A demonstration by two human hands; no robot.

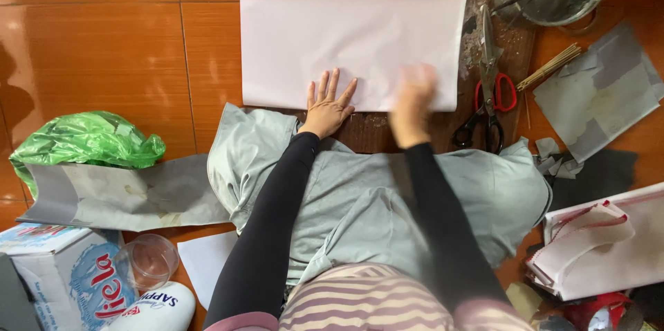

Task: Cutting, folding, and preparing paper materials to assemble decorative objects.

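Head view: a red-and-white paper sheet (353,33) is being pressed flat on the floor (104,40) at 12 o'clock. The left hand (328,106) is being laid open, fingers spread, on its near edge. The right hand (413,99) is blurred at that edge; its grip cannot be told. Scissors (487,89) are lying at 2 o'clock, a green bag (86,139) at 9 o'clock.
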